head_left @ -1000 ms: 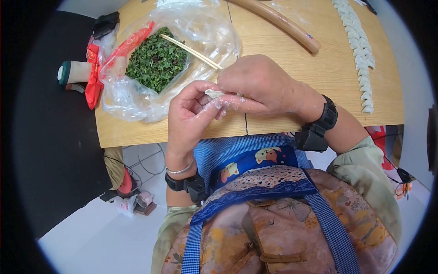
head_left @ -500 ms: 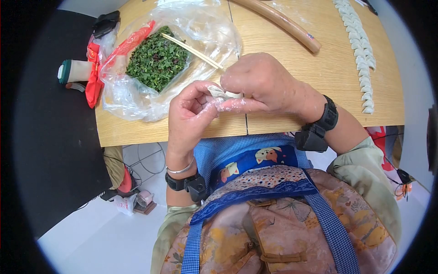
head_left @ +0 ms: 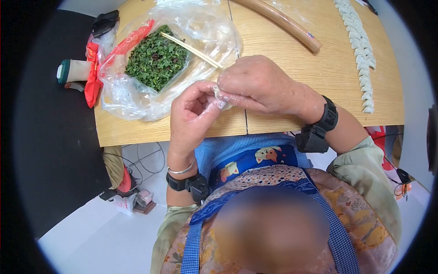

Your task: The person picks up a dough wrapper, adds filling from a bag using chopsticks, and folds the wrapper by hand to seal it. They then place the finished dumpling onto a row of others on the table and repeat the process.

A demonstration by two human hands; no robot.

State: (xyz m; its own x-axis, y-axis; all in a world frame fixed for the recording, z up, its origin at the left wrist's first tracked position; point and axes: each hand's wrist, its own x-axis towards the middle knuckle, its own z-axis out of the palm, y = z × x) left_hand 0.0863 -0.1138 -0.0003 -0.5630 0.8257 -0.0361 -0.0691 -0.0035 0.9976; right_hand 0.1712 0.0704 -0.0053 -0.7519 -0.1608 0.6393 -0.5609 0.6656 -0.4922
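A small pale dumpling point(head_left: 218, 94) is pinched between my two hands above the table's front edge, mostly covered by fingers. My left hand point(head_left: 190, 112) is closed, thumb and forefinger gripping its left side. From the right, my right hand point(head_left: 262, 84) presses thumb and curled fingers onto the dough. White flour dusts the fingers of both hands. Beyond my left hand, chopped green filling point(head_left: 155, 61) fills an opened clear plastic bag point(head_left: 214, 34), and a pair of chopsticks point(head_left: 191, 50) lies across it.
A thick wooden rolling pin point(head_left: 283, 25) lies at the back of the wooden table point(head_left: 319, 77). Overlapping rows of finished dumplings point(head_left: 363, 59) line the right side. A white and green container point(head_left: 73, 71) and red plastic point(head_left: 92, 84) sit by the left edge.
My right hand has moved slightly left and closed its fingers more tightly on the dumpling's edge, so less dough shows. Bag, chopsticks and rolling pin stay in place.
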